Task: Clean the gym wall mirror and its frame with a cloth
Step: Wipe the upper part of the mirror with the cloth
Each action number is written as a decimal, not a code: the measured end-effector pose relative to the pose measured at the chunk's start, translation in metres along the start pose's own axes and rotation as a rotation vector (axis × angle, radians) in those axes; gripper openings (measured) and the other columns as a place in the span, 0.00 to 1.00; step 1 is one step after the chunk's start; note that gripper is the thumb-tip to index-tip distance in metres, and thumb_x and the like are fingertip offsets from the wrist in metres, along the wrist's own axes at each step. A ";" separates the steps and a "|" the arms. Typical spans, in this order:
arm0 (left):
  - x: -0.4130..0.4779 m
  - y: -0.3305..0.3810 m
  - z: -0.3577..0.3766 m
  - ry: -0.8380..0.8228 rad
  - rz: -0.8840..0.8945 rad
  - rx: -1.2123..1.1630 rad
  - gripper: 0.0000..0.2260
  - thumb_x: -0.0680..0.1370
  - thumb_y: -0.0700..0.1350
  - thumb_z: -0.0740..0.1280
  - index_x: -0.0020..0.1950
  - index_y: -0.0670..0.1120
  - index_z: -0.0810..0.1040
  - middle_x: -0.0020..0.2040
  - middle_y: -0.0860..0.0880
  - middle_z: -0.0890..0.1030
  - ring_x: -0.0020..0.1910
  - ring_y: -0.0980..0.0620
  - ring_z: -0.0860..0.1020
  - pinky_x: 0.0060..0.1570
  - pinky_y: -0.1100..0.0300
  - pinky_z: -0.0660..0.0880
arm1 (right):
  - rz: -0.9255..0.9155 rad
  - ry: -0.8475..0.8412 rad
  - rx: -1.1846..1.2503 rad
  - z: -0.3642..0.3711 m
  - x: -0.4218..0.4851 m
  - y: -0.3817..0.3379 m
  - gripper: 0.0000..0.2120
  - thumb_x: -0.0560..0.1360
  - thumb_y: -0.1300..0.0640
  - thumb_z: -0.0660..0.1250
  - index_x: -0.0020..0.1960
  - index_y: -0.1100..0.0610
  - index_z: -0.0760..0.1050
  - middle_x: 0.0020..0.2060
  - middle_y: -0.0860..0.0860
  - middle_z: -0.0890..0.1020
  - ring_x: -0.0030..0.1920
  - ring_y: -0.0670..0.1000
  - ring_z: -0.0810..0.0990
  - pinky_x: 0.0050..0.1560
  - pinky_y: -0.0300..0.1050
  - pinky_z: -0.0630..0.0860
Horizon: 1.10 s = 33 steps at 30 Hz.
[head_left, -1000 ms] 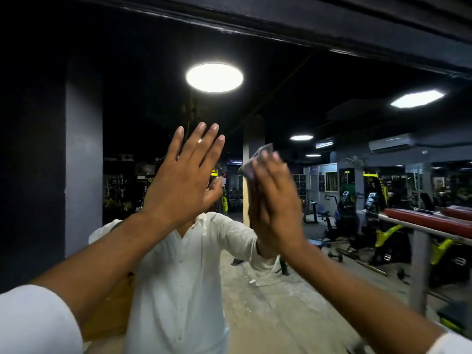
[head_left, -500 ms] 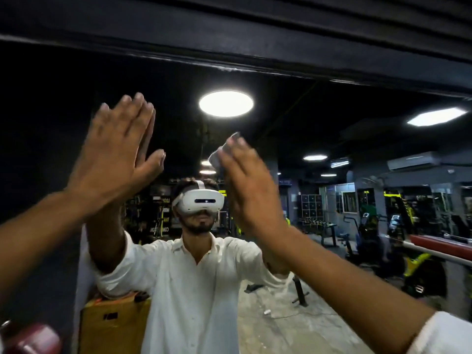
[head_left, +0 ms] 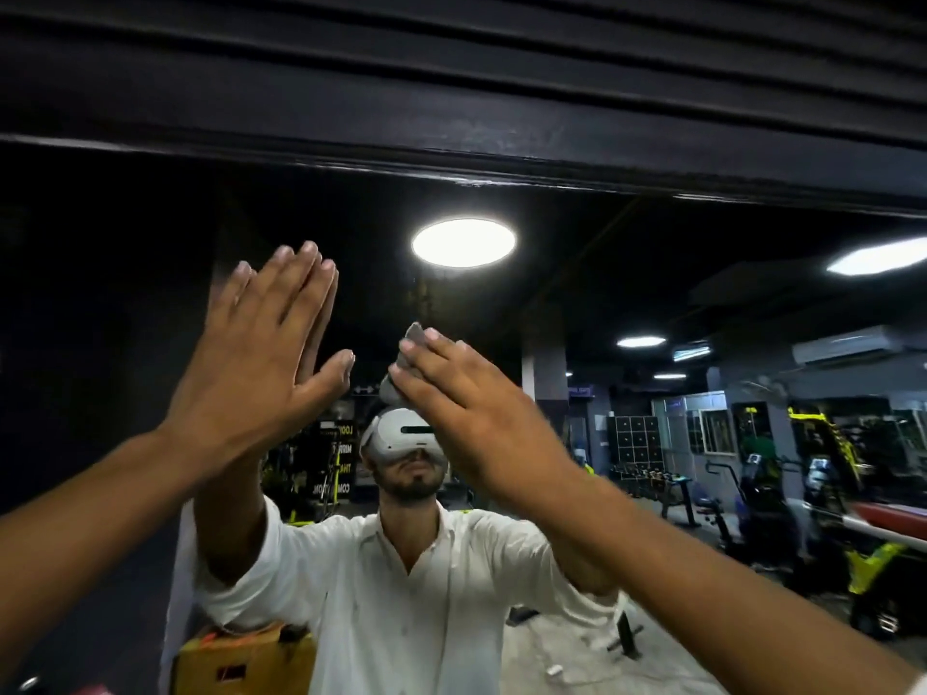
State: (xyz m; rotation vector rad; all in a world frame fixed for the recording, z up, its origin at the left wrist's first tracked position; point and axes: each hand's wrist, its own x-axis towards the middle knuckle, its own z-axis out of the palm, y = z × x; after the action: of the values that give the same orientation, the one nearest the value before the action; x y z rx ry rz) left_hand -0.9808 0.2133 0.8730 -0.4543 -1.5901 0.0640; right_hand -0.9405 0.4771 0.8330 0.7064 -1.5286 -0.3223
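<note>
The wall mirror [head_left: 627, 293] fills the view, with its black frame [head_left: 501, 143] running across the top. My left hand [head_left: 251, 373] lies flat on the glass, fingers straight and pointing up. To its right, my right hand [head_left: 476, 418] presses a small grey cloth [head_left: 412, 336] against the mirror with straight fingers. The cloth peeks out past my fingertips; most of it is hidden under the hand. Both hands sit well below the top frame.
The mirror reflects me in a white shirt, a round ceiling lamp [head_left: 464, 243], and gym machines [head_left: 827, 494] at the right. A yellow box [head_left: 241, 664] shows at the lower left. Dark slats [head_left: 552, 52] run above the frame.
The view has tilted upward, so the top frame now sits lower. My right hand slid the cloth up and left across the glass. My left hand shifted left and up, still flat.
</note>
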 end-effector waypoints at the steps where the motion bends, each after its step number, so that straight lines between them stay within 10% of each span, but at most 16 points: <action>1: 0.002 -0.006 -0.002 -0.003 0.024 -0.007 0.39 0.82 0.66 0.52 0.88 0.47 0.50 0.88 0.46 0.49 0.87 0.48 0.47 0.84 0.41 0.48 | -0.054 -0.013 -0.031 -0.005 0.002 0.012 0.34 0.78 0.65 0.72 0.81 0.54 0.66 0.82 0.53 0.64 0.83 0.54 0.58 0.83 0.55 0.56; 9: 0.001 -0.042 0.002 0.055 0.015 0.012 0.38 0.83 0.66 0.50 0.88 0.46 0.53 0.88 0.45 0.51 0.87 0.48 0.48 0.84 0.37 0.49 | 0.775 0.461 0.063 -0.021 0.087 0.080 0.23 0.83 0.64 0.61 0.77 0.57 0.71 0.78 0.56 0.69 0.80 0.56 0.65 0.80 0.61 0.61; 17: 0.001 -0.048 0.004 0.071 0.044 -0.019 0.38 0.83 0.65 0.51 0.87 0.44 0.55 0.87 0.44 0.54 0.87 0.46 0.51 0.83 0.37 0.50 | 0.256 0.150 0.109 0.014 0.122 -0.030 0.23 0.84 0.58 0.65 0.79 0.54 0.71 0.80 0.53 0.68 0.81 0.52 0.62 0.82 0.54 0.61; 24: 0.000 -0.048 0.007 0.069 0.057 0.030 0.38 0.83 0.65 0.50 0.87 0.43 0.57 0.87 0.43 0.56 0.86 0.44 0.53 0.83 0.37 0.52 | 0.718 0.307 0.098 -0.008 0.079 0.005 0.29 0.81 0.47 0.50 0.80 0.50 0.69 0.81 0.47 0.64 0.81 0.43 0.55 0.83 0.56 0.58; 30: -0.002 -0.046 0.002 0.043 0.075 0.019 0.38 0.82 0.64 0.51 0.86 0.42 0.57 0.87 0.42 0.56 0.86 0.43 0.54 0.83 0.36 0.52 | 0.094 -0.108 -0.032 -0.014 0.018 -0.025 0.30 0.82 0.60 0.66 0.82 0.50 0.65 0.83 0.49 0.61 0.84 0.49 0.53 0.84 0.50 0.52; 33: -0.003 -0.046 0.001 0.050 0.089 0.035 0.38 0.83 0.63 0.51 0.86 0.41 0.57 0.86 0.40 0.56 0.86 0.41 0.54 0.83 0.35 0.53 | 0.526 0.096 0.038 -0.031 0.034 0.015 0.25 0.85 0.59 0.58 0.81 0.47 0.67 0.82 0.41 0.59 0.82 0.41 0.50 0.84 0.54 0.57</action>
State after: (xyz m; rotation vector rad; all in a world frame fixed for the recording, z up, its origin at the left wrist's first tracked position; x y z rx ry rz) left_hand -0.9937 0.1705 0.8850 -0.4956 -1.5171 0.1463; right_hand -0.9121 0.4753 0.8720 0.3225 -1.5686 0.1350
